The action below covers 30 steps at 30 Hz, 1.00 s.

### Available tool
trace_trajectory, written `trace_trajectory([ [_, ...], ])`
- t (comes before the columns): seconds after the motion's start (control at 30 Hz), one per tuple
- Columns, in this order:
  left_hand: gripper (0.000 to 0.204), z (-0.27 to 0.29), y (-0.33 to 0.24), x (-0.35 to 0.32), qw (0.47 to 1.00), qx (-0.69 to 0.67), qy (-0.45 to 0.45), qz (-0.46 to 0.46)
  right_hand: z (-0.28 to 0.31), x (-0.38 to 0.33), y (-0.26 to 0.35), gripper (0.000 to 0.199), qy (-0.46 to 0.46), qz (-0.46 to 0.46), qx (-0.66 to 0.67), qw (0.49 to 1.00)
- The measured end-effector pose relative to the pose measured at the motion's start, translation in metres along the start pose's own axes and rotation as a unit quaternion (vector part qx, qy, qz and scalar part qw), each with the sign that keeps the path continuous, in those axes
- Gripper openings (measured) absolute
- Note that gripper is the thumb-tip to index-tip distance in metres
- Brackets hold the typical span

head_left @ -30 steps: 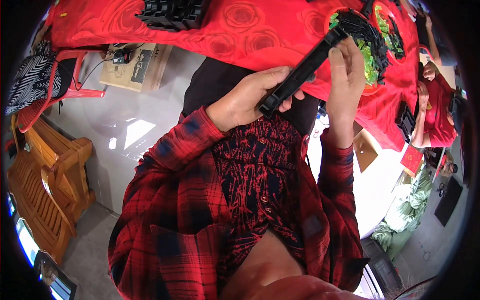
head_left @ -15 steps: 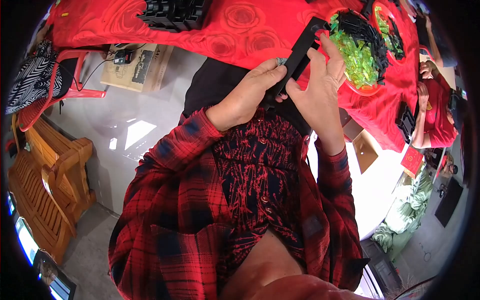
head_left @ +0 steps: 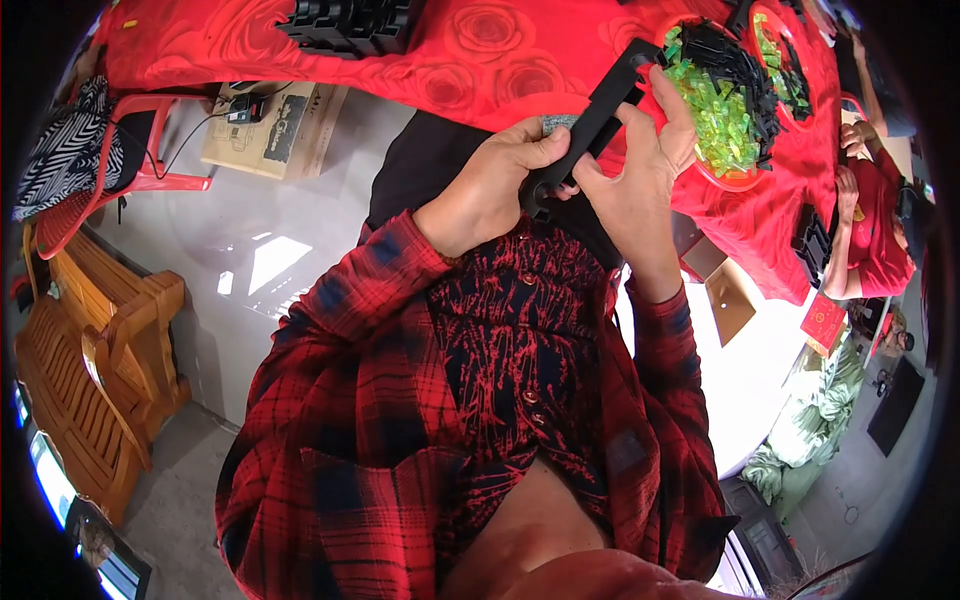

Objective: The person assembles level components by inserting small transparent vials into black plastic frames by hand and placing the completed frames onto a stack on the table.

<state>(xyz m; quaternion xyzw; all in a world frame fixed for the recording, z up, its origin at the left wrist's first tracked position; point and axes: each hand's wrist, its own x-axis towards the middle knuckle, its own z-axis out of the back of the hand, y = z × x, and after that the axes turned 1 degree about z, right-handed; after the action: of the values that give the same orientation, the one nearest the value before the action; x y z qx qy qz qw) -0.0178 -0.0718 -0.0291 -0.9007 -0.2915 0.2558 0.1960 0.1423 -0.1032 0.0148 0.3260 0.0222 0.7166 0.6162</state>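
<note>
A long black plastic piece (head_left: 598,112) slants up to the right between my hands, above my lap. My left hand (head_left: 495,180) grips its lower left side, thumb laid along the edge. A grey band-like patch shows at a left finger beside the piece; what it is I cannot tell. My right hand (head_left: 645,180) holds the piece's other side, thumb low and fingertips near the upper end. The lower end of the piece, with a rounded hole, shows below my left thumb. Just beyond my right fingers, a red tray (head_left: 737,183) holds yellow-green clear pieces (head_left: 722,125) and black strips (head_left: 738,62).
A red rose-patterned cloth (head_left: 480,75) covers the table ahead. Stacked black plastic parts (head_left: 350,25) stand at the far left; another tray (head_left: 797,122) is at right. A cardboard box (head_left: 265,140), red chair (head_left: 190,183) and wooden seat (head_left: 90,370) are left. A person in red (head_left: 880,240) sits right.
The black piece has shifted slightly, and more of its lower end shows. My right fingertips have moved a little to the right at its upper end. Both hands keep hold.
</note>
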Motion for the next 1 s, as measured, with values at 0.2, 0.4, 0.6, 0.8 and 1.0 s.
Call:
trace_trajectory([
  [0.2,0.026,0.001,0.0,0.003,1.0,0.0,-0.024,0.002,-0.005,-0.002,-0.005,0.049,-0.013,0.008,-0.014,1.0],
  [0.4,0.027,0.006,-0.001,0.005,1.0,0.004,-0.018,0.001,-0.008,-0.001,-0.006,0.044,-0.019,0.005,-0.005,1.0],
  [0.6,0.028,0.012,0.001,0.006,1.0,-0.001,0.0,0.022,-0.006,-0.006,-0.008,0.046,-0.022,0.004,0.006,1.0],
  [0.8,0.036,0.008,-0.003,0.005,0.998,0.024,0.013,0.05,-0.004,-0.01,-0.013,0.048,-0.025,-0.01,0.012,1.0],
  [1.0,0.043,0.0,-0.009,0.001,0.986,-0.056,0.108,0.11,0.001,-0.008,-0.023,0.046,-0.012,-0.034,0.111,0.993],
])
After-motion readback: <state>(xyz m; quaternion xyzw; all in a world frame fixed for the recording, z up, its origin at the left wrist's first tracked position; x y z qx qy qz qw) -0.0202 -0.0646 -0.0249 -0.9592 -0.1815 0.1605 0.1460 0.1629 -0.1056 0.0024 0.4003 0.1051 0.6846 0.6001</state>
